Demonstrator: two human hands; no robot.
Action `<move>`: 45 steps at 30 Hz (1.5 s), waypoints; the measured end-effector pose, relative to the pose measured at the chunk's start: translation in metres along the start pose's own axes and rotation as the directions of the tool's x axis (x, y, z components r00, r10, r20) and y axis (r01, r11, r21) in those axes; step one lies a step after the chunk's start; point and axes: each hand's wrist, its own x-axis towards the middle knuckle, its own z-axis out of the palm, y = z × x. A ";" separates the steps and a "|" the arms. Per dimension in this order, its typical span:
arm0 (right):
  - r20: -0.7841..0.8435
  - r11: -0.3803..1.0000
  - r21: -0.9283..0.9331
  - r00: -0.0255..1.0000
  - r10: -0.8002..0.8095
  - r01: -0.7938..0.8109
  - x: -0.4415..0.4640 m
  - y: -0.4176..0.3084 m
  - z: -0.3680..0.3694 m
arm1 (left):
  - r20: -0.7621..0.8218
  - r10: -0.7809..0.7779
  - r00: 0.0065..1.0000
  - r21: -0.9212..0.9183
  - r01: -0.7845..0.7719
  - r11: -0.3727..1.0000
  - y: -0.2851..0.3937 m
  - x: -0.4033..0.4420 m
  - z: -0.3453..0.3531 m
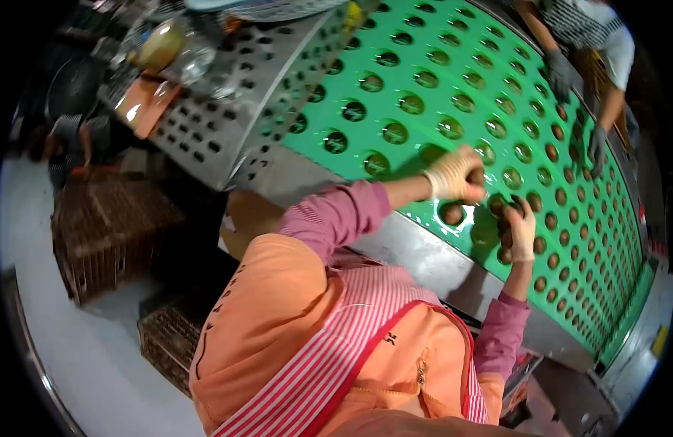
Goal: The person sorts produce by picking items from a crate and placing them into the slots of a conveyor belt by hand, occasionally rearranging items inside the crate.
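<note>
Over the near edge of a wet green board [416,156] with rows of round holes, my left hand [459,175], in a pale glove with bare fingertips, is closed around a brown round object [475,176]. Just below it, another brown round object [451,213] sits in a hole. My right hand [521,229], gloved the same way, curls its fingers over brown round objects [505,238] beside the holes. Many holes toward the right hold similar brown objects, while those at the upper left show none.
A co-worker's dark-gloved hands [597,151] reach over the board's far side. Left of the board stands a perforated metal tray [227,109] with an orange item [148,105] on it. Brown crates [110,226] stand on the floor at the left.
</note>
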 end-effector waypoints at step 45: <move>-0.078 0.616 -0.613 0.738 -0.671 0.495 -0.011 0.073 0.075 | 0.131 -0.154 0.979 0.677 0.025 0.735 -0.015 -0.080 0.064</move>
